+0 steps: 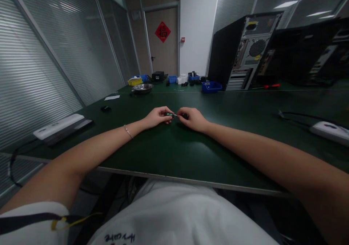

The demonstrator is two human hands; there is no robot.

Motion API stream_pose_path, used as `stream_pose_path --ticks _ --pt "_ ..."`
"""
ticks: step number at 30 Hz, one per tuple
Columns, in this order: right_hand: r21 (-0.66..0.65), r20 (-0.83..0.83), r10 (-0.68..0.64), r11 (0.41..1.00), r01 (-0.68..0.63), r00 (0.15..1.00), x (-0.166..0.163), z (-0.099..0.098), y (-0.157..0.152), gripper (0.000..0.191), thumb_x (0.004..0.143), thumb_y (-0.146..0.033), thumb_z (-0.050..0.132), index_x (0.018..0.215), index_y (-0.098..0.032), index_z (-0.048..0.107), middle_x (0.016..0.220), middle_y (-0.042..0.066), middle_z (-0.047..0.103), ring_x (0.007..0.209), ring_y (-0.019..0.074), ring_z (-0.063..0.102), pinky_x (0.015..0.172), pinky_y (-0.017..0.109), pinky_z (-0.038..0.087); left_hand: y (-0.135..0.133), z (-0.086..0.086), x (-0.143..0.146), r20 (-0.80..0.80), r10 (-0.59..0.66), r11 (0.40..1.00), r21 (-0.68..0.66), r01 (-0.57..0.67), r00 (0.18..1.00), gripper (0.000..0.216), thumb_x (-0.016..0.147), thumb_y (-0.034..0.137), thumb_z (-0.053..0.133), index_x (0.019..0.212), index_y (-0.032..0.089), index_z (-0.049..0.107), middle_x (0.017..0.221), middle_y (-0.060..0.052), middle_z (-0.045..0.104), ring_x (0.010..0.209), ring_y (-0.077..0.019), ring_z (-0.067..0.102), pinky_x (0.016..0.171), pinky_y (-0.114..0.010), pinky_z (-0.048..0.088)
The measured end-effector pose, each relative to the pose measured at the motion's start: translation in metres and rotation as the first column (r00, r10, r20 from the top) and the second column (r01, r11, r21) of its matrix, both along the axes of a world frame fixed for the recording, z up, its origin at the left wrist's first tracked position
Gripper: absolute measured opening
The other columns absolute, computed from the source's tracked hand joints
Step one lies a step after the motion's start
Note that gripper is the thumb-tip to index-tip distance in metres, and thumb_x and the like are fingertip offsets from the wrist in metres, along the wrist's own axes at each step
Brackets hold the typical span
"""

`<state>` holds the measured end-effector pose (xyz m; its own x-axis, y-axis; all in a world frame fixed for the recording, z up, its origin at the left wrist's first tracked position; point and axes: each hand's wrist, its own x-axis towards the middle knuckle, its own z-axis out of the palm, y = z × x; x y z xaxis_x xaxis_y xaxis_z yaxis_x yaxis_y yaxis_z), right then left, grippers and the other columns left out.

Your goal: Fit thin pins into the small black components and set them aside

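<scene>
Over the middle of the green table [152, 150], my left hand [157, 117] pinches a small dark piece with green on it [169, 114] between thumb and fingers. It looks like a little circuit board, but it is too small to be sure. Facing it, my right hand [192, 119] is closed round a small tool with a thin metal shaft [176, 115]. The shaft points left and meets or nearly meets the dark piece; whether they touch I cannot tell. Most of the tool's handle is hidden by my fingers.
A small black object [105, 109] and a power strip [60, 126] lie to the left. Farther back stand a metal bowl [143, 88], a yellow tray [135, 81] and a blue bin [211, 87]. A computer tower [229, 52] rises behind right; another white strip [331, 131] lies far right.
</scene>
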<state>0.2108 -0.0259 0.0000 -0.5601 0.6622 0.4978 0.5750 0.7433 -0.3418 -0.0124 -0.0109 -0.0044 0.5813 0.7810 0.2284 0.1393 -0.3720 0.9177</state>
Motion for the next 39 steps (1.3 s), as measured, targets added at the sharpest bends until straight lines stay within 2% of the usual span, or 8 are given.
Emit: stream_pose_path --ticks 3,5,12,19,25,31,39 --pt "-0.006 -0.020 0.018 1.000 -0.018 1.000 -0.0002 -0.0010 0.0011 0.016 0.081 -0.024 0.052 0.091 -0.019 0.063 0.088 0.005 0.065 0.076 0.0162 0.055 0.066 0.026 0.038 -0.0026 0.0018 0.0005 -0.021 0.023 0.996 0.085 -0.021 1.000 0.030 0.077 0.028 0.068 0.101 0.011 0.060 0.090 -0.008 0.063 0.080 -0.0154 0.063 0.071 -0.029 0.053" --pt "-0.016 -0.034 0.033 0.999 -0.033 0.999 -0.0005 -0.0013 0.0017 0.016 0.081 -0.024 0.052 0.091 -0.019 0.064 0.088 0.005 0.065 0.075 0.0160 0.055 0.066 0.026 0.038 -0.0031 0.0023 0.0003 -0.025 0.021 0.996 0.082 -0.019 0.999 0.031 0.077 0.027 0.067 0.102 0.011 0.060 0.092 -0.009 0.063 0.080 -0.0154 0.063 0.071 -0.029 0.053" --pt "-0.035 -0.069 0.073 0.997 -0.076 0.995 -0.0020 0.0001 0.0028 0.018 0.083 -0.026 0.051 0.091 -0.018 0.064 0.086 0.005 0.066 0.074 0.0156 0.055 0.066 0.026 0.038 -0.0021 0.0014 -0.0012 0.057 -0.007 0.998 -0.056 0.010 0.998 0.034 0.076 0.025 0.069 0.105 0.009 0.059 0.099 -0.012 0.065 0.081 -0.0163 0.065 0.073 -0.031 0.053" --pt "-0.040 -0.109 0.105 0.993 -0.110 0.989 -0.0031 0.0000 0.0027 0.017 0.084 -0.027 0.050 0.090 -0.017 0.063 0.082 0.004 0.065 0.070 0.0143 0.055 0.064 0.025 0.038 -0.0019 0.0005 -0.0002 0.151 0.003 0.980 -0.195 0.027 0.989 0.035 0.076 0.022 0.071 0.106 0.008 0.059 0.098 -0.014 0.066 0.078 -0.0149 0.066 0.073 -0.029 0.054" --pt "-0.052 -0.143 0.171 0.982 -0.180 0.975 -0.0043 0.0018 -0.0018 0.018 0.087 -0.029 0.046 0.090 -0.017 0.060 0.081 0.003 0.064 0.069 0.0134 0.054 0.063 0.025 0.039 -0.0017 -0.0006 -0.0005 0.192 -0.022 0.968 -0.240 0.069 0.981 0.034 0.076 0.020 0.070 0.107 0.009 0.059 0.090 -0.011 0.067 0.079 -0.0162 0.066 0.074 -0.029 0.054" --pt "-0.035 -0.133 0.148 0.987 -0.154 0.980 -0.0046 0.0017 -0.0021 0.019 0.087 -0.030 0.046 0.092 -0.017 0.060 0.079 0.003 0.063 0.066 0.0131 0.053 0.062 0.025 0.038 -0.0030 0.0000 0.0011 0.236 -0.028 0.963 -0.256 0.090 0.971 0.032 0.078 0.019 0.068 0.107 0.010 0.058 0.093 -0.012 0.067 0.080 -0.0166 0.066 0.076 -0.032 0.053" --pt "-0.028 -0.130 0.067 0.997 -0.071 0.989 -0.0050 0.0001 -0.0014 0.018 0.086 -0.030 0.048 0.090 -0.017 0.061 0.077 0.003 0.063 0.065 0.0139 0.053 0.061 0.025 0.037 0.0004 0.0023 0.0022 0.380 0.093 0.972 -0.236 0.000 0.921 0.021 0.075 0.013 0.068 0.096 0.008 0.063 0.102 -0.013 0.065 0.090 -0.0190 0.065 0.088 -0.036 0.049"
